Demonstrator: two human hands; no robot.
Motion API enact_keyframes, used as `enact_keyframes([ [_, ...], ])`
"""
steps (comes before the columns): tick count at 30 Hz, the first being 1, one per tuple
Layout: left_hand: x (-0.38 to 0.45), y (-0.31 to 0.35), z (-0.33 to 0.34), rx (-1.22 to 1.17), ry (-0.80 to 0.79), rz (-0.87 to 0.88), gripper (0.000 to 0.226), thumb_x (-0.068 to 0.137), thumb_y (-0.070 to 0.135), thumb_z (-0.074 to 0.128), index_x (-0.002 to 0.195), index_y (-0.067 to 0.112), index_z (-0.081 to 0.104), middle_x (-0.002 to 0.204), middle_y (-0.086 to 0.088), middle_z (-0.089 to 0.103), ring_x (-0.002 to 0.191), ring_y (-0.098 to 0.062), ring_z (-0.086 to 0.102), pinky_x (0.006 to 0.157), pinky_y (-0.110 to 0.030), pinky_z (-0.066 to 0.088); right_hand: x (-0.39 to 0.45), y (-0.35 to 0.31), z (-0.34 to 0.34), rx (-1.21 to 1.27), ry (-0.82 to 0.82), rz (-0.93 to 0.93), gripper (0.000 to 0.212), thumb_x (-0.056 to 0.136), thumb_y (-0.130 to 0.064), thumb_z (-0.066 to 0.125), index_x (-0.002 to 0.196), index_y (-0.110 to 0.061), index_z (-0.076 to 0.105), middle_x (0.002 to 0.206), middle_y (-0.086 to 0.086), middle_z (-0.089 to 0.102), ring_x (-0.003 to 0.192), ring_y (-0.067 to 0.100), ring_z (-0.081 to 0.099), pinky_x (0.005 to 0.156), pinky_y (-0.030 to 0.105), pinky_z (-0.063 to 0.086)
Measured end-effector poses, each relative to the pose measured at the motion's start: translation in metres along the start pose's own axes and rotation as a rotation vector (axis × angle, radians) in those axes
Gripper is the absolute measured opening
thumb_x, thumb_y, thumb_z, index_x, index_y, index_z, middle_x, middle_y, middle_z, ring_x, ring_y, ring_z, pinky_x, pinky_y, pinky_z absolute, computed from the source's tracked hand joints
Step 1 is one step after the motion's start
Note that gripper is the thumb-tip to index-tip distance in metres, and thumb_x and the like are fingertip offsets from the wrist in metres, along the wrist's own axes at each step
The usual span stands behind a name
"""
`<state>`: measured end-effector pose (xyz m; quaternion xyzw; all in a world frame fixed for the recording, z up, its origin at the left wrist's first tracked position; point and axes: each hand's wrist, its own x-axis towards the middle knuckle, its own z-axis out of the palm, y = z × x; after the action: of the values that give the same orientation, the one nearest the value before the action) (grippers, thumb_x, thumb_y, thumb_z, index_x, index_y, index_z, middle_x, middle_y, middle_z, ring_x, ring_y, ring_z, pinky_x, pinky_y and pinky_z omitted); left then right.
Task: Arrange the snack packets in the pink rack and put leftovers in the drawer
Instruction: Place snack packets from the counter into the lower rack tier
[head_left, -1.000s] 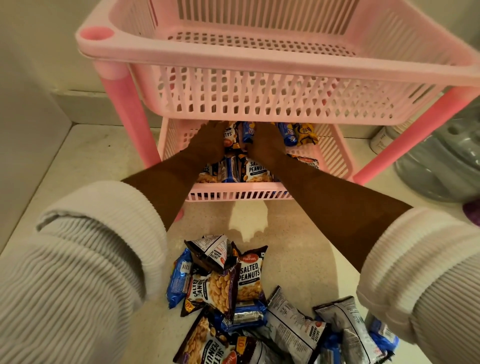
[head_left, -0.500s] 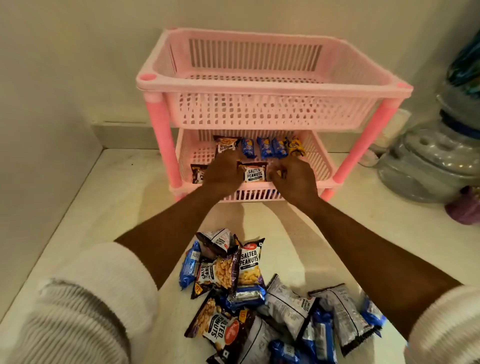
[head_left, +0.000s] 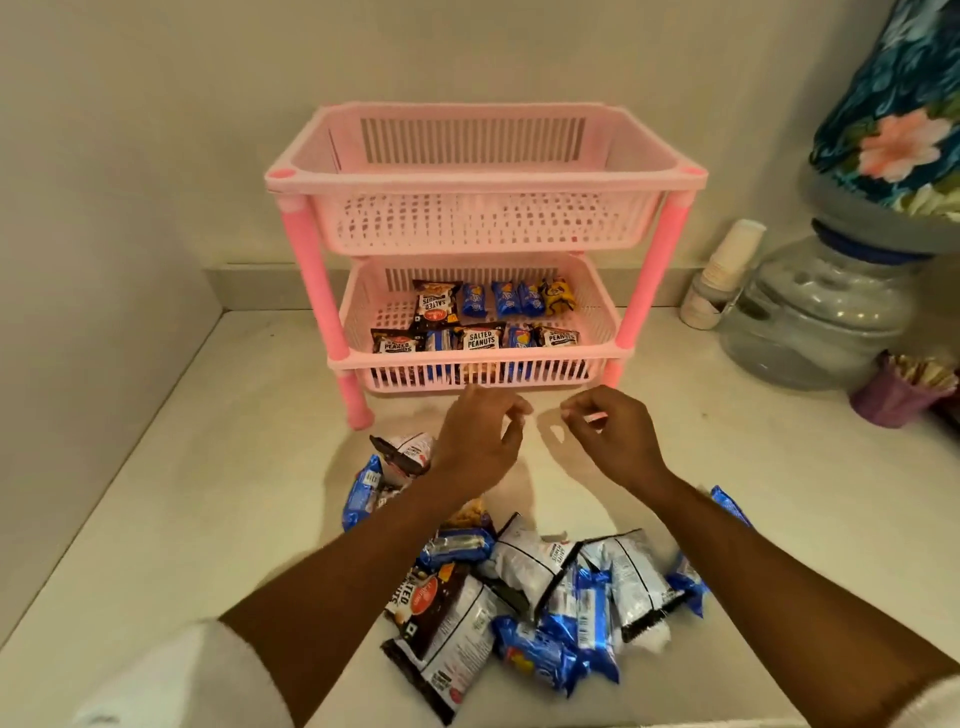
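A two-tier pink rack (head_left: 483, 179) stands against the back wall on a white counter. Its top basket holds nothing I can see. The bottom basket (head_left: 597, 317) holds two rows of snack packets (head_left: 480, 338): salted peanuts and small blue packs. A loose pile of packets (head_left: 524, 587) lies on the counter in front of me. My left hand (head_left: 480, 441) and my right hand (head_left: 610, 436) hover just in front of the rack, above the pile, fingers loosely curled and holding nothing.
A big clear water jug (head_left: 826, 312) with a floral cover stands at the right. A stack of paper cups (head_left: 719, 275) leans beside it. A purple cup (head_left: 893, 395) with sticks sits at the right edge. Walls close off the left and back.
Both hands have come out of the bottom basket and back toward me, leaving the packets arranged there. My head has pulled back, so the whole rack shows.
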<state>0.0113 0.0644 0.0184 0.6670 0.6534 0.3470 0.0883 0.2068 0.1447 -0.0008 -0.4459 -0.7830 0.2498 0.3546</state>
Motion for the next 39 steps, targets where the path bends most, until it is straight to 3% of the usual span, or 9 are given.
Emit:
enact_keyframes([
  [3, -0.023, 0.002, 0.007, -0.013, -0.157, -0.075, 0.015, 0.092, 0.028, 0.06, 0.104, 0.029, 0.069, 0.088, 0.016, 0.065, 0.087, -0.006, 0.052, 0.075, -0.027, 0.044, -0.021, 0.007, -0.008, 0.075, -0.134, 0.027, 0.017, 0.087, -0.023, 0.074, 0.088, -0.039, 0.069, 0.092, -0.016, 0.074, 0.085, 0.0, 0.068, 0.072, 0.026, 0.057],
  [5, -0.04, 0.005, 0.011, -0.044, -0.303, -0.112, 0.018, 0.09, 0.039, 0.063, 0.105, 0.031, 0.069, 0.087, 0.018, 0.065, 0.081, -0.003, 0.056, 0.073, -0.027, 0.047, -0.04, 0.015, -0.017, 0.088, -0.263, 0.013, 0.014, 0.087, -0.027, 0.076, 0.091, -0.039, 0.07, 0.095, -0.014, 0.074, 0.087, 0.0, 0.068, 0.076, 0.026, 0.056],
  [7, -0.057, 0.011, 0.016, -0.029, -0.44, -0.112, 0.036, 0.086, 0.054, 0.063, 0.113, 0.03, 0.068, 0.098, 0.016, 0.068, 0.09, -0.004, 0.061, 0.079, -0.029, 0.051, -0.059, 0.026, -0.027, 0.031, -0.38, -0.015, 0.013, 0.088, -0.031, 0.075, 0.1, -0.03, 0.073, 0.101, -0.011, 0.073, 0.091, 0.004, 0.068, 0.082, 0.031, 0.056],
  [10, -0.082, 0.024, 0.024, 0.046, -0.592, -0.143, 0.066, 0.078, 0.072, 0.059, 0.128, 0.029, 0.059, 0.126, 0.008, 0.061, 0.115, -0.008, 0.055, 0.098, -0.031, 0.046, -0.083, 0.038, -0.042, -0.16, -0.543, -0.061, 0.034, 0.089, -0.045, 0.071, 0.118, -0.027, 0.069, 0.117, -0.01, 0.066, 0.107, 0.007, 0.061, 0.096, 0.034, 0.05],
  [15, -0.112, 0.049, 0.032, 0.165, -0.647, -0.153, 0.096, 0.071, 0.076, 0.064, 0.148, 0.027, 0.036, 0.15, 0.0, 0.039, 0.136, -0.019, 0.038, 0.111, -0.04, 0.037, -0.113, 0.046, -0.065, -0.198, -0.73, -0.102, 0.079, 0.075, -0.075, 0.065, 0.141, -0.035, 0.046, 0.138, -0.011, 0.048, 0.126, 0.009, 0.046, 0.103, 0.032, 0.044],
  [19, -0.128, 0.06, 0.04, 0.271, -0.583, -0.255, 0.1, 0.076, 0.059, 0.072, 0.155, 0.026, 0.02, 0.161, 0.001, 0.018, 0.147, -0.022, 0.022, 0.113, -0.038, 0.033, -0.125, 0.058, -0.07, -0.319, -0.87, -0.183, 0.106, 0.066, -0.07, 0.078, 0.153, -0.032, 0.031, 0.153, -0.006, 0.035, 0.137, 0.014, 0.036, 0.111, 0.031, 0.034],
  [26, -0.131, 0.077, 0.05, 0.226, -0.341, -0.308, 0.057, 0.094, 0.039, 0.059, 0.142, 0.013, 0.043, 0.139, -0.007, 0.05, 0.129, -0.025, 0.046, 0.102, -0.033, 0.041, -0.137, 0.066, -0.063, -0.338, -0.788, -0.216, 0.095, 0.077, -0.034, 0.084, 0.155, -0.024, 0.031, 0.158, 0.001, 0.033, 0.143, 0.019, 0.033, 0.113, 0.029, 0.031],
  [33, -0.123, 0.085, 0.048, 0.16, -0.282, -0.408, 0.037, 0.097, 0.023, 0.052, 0.132, 0.014, 0.048, 0.124, -0.014, 0.062, 0.112, -0.033, 0.06, 0.091, -0.044, 0.052, -0.131, 0.054, -0.068, -0.263, -0.75, -0.129, 0.072, 0.092, -0.031, 0.069, 0.154, -0.019, 0.035, 0.156, 0.002, 0.042, 0.142, 0.02, 0.041, 0.118, 0.033, 0.032],
  [39, -0.11, 0.088, 0.031, 0.135, -0.204, -0.401, 0.026, 0.098, 0.017, 0.048, 0.122, 0.016, 0.057, 0.106, -0.01, 0.068, 0.094, -0.027, 0.064, 0.081, -0.042, 0.054, -0.116, 0.044, -0.073, -0.205, -0.574, -0.09, 0.042, 0.098, -0.036, 0.059, 0.136, -0.021, 0.051, 0.125, 0.001, 0.066, 0.109, 0.02, 0.063, 0.091, 0.033, 0.051],
])
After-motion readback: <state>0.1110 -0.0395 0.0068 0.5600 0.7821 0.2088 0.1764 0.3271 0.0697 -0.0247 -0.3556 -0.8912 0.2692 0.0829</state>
